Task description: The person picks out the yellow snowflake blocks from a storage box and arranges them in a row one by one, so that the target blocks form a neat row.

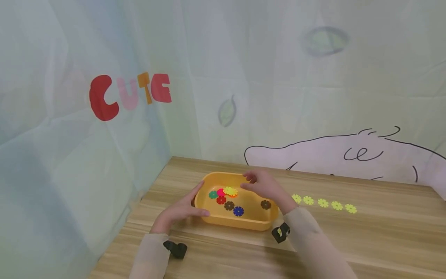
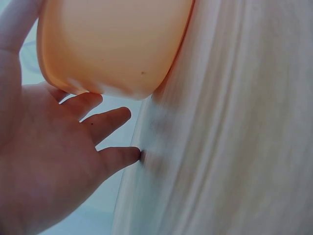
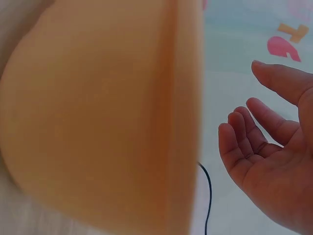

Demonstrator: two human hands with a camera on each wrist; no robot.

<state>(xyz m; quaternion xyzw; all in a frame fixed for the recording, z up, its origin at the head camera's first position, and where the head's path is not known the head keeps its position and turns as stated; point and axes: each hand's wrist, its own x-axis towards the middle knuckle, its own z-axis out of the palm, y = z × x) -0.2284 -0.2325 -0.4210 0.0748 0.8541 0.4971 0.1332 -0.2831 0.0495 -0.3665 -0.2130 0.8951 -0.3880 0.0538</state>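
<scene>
from my end of the feed, the yellow pieces (image 1: 229, 190) are what i watch: they lie inside the basin (image 1: 240, 223), left of the frame's middle line plus a touch, toward the far side, and seem to overlap one another. an orange piece (image 1: 234, 195) peeks out beneath them.

the relation that counts, as i judge it: they sit to the left of the right hand (image 1: 267, 190) in the picture and slightly lower, close to its thumb tip. the right hand is nearer to them than the left hand (image 1: 181, 210). its grip is apart: in the right wrist view the thumb stands off from loosely bent fingers, with nothing between, and the hand is clear of the basin there. how high it hangs over the basin floor i cannot tell.

the left hand's grip is on the basin's left end, thumb over the near rim and fingers against the outer wall; in the left wrist view the lower fingers are spread.

the pieces are round, so no long axis matters for them; the basin's own runs left to right, dipping a little to the right. around the yellow ones i see a green piece (image 1: 213, 195), a pink piece (image 1: 220, 192) and a red piece (image 1: 221, 200), then a brown piece (image 1: 229, 205) and a blue piece (image 1: 238, 211) toward the near wall. another brown disc (image 1: 266, 205) lies alone at right. at the right of the frame, a row of yellow-green discs (image 1: 323, 203) lies on the table (image 1: 223, 254).
</scene>
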